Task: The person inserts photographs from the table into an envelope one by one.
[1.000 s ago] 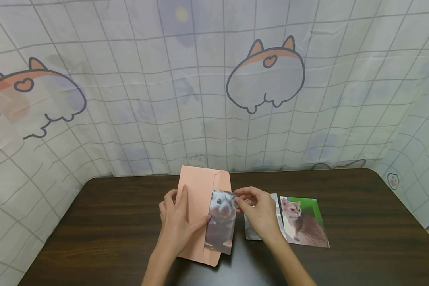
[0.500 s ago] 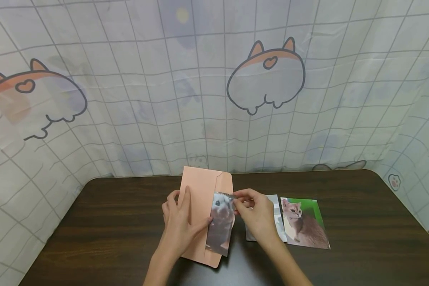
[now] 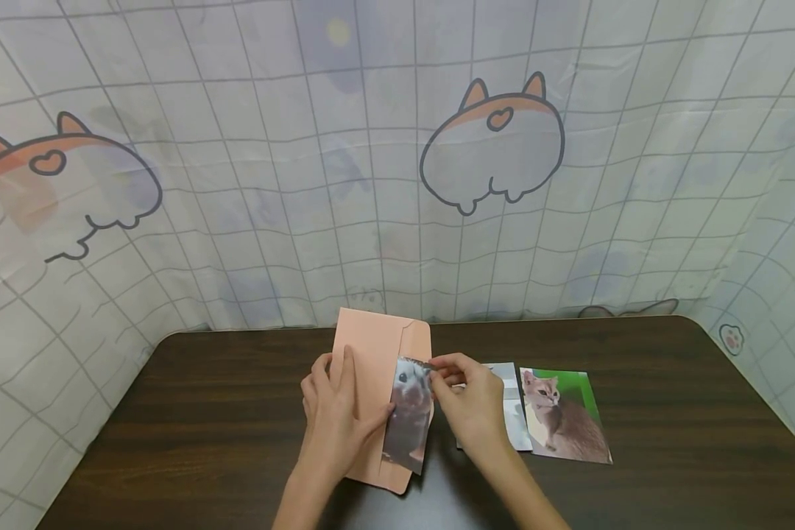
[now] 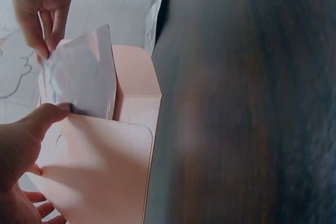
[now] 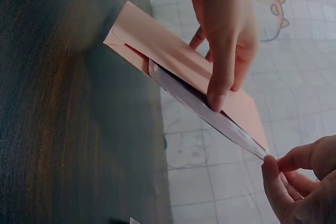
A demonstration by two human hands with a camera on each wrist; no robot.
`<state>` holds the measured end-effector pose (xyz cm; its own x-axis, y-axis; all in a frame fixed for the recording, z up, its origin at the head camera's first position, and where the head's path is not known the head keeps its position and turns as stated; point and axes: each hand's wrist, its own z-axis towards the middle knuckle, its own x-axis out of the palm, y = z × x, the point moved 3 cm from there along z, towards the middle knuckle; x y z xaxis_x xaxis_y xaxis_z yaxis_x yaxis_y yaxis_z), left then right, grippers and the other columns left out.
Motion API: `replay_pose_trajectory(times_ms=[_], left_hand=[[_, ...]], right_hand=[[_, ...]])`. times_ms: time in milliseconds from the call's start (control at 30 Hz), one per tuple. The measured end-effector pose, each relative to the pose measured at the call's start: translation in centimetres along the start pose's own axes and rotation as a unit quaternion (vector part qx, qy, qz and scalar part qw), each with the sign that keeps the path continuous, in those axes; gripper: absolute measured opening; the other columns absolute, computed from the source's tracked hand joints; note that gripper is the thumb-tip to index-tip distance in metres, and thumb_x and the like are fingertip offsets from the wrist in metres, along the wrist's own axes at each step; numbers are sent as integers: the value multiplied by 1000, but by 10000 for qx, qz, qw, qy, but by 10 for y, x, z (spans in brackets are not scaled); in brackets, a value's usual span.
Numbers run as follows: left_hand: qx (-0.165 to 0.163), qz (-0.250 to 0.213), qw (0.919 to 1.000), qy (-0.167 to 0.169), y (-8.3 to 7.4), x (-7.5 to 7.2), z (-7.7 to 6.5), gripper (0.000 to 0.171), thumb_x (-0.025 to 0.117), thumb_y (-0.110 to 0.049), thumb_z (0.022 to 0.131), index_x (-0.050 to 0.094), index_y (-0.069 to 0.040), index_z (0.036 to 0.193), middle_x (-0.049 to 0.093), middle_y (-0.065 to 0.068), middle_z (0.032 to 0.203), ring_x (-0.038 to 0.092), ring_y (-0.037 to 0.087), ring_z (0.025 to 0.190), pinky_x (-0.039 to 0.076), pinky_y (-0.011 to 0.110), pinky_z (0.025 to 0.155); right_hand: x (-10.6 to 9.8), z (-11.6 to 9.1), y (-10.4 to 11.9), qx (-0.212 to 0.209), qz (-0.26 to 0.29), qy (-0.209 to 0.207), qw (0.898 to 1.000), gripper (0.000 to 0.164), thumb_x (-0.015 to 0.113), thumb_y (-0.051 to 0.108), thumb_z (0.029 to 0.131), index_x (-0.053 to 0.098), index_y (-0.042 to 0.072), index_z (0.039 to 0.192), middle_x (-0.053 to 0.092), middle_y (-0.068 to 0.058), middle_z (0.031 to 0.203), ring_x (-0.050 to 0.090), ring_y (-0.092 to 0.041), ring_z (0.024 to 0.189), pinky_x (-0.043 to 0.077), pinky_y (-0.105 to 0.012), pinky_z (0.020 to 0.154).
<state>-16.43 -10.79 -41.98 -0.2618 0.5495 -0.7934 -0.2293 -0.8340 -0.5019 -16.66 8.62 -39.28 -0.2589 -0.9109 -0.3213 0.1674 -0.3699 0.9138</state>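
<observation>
A pale pink envelope [image 3: 371, 338] is held up at a tilt above the table, its side opening facing right. My left hand [image 3: 331, 427] grips it, fingers spread over the front and thumb at the opening's edge. A photo of a small furry animal [image 3: 407, 430] sits partly inside that opening. Its upper right corner is pinched between thumb and fingers of my right hand [image 3: 473, 405]. In the left wrist view the photo [image 4: 86, 77] stands out past the envelope's pocket [image 4: 110, 156], with the left thumb touching it. The right wrist view shows the photo's edge [image 5: 184, 98] in the gap.
To the right lie a cat photo with a green background [image 3: 566, 419] and a greyish-white print [image 3: 517, 419], partly hidden behind the right hand. The dark wooden table [image 3: 205, 412] ends at a patterned grid curtain [image 3: 384, 147].
The right hand has shifted slightly left with the photo, which shows a little less outside the envelope. The envelope and left hand have drifted a little to the right.
</observation>
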Motion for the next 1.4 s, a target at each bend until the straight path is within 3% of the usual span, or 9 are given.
replay_pose_trajectory(times_ms=[267, 700, 1400], left_hand=[[-4, 452, 9987, -241, -8, 0, -2, 101, 93, -35, 81, 41, 10, 156, 36, 40, 146, 38, 59, 124, 41, 71, 96], [185, 25, 9995, -253, -10, 0, -5, 101, 92, -33, 80, 41, 11, 155, 35, 39, 145, 36, 60, 126, 37, 72, 100], [274, -342, 9989, -175, -15, 1, -2, 99, 93, -32, 80, 43, 9, 155, 36, 36, 146, 35, 56, 128, 39, 69, 101]], right_hand=[[1, -4, 1, -169, -23, -241, 9996, 13, 72, -8, 88, 79, -1, 96, 75, -10, 84, 70, -18, 76, 55, -18, 67], [1, -4, -3, -121, -150, -375, 9991, 12, 74, -7, 88, 80, -1, 96, 76, -11, 85, 74, -23, 78, 55, -18, 65], [2, -2, -2, -608, -308, -559, 9961, 10, 76, -6, 87, 82, 0, 92, 79, -12, 83, 76, -24, 72, 58, -23, 65]])
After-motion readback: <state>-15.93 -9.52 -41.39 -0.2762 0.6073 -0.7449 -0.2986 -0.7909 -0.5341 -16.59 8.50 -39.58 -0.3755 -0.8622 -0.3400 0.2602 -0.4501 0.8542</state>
